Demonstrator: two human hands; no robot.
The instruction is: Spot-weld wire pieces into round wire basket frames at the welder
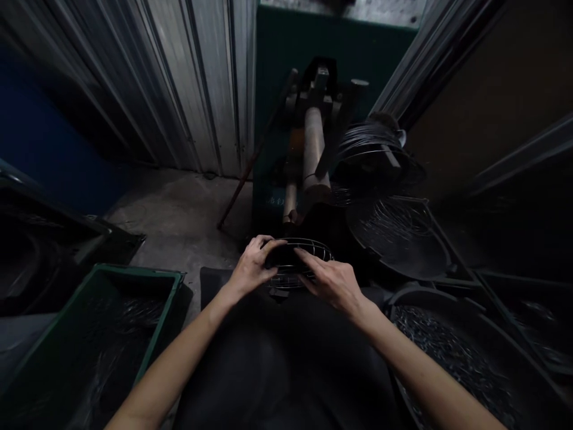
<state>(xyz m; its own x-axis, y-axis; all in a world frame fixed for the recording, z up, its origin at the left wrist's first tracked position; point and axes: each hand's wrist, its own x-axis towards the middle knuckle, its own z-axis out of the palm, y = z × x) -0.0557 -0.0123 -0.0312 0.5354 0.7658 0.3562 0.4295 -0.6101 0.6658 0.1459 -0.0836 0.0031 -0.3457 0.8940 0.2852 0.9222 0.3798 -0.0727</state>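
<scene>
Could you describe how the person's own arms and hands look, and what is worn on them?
Both arms are bare down to the picture's lower edge: no sleeve shows on the left forearm or the right forearm. The left hand and the right hand wear no gloves. No ring, watch or bracelet is visible, though the light is dim.

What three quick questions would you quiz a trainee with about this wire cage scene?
1. True or false: the left hand and the right hand both touch the round wire cage.
2. The green crate sits on the person's: A left, B right, C lap.
3. On which side of the machine are the stacked wire hoops?
Key: 1 true; 2 A; 3 the right.
</scene>
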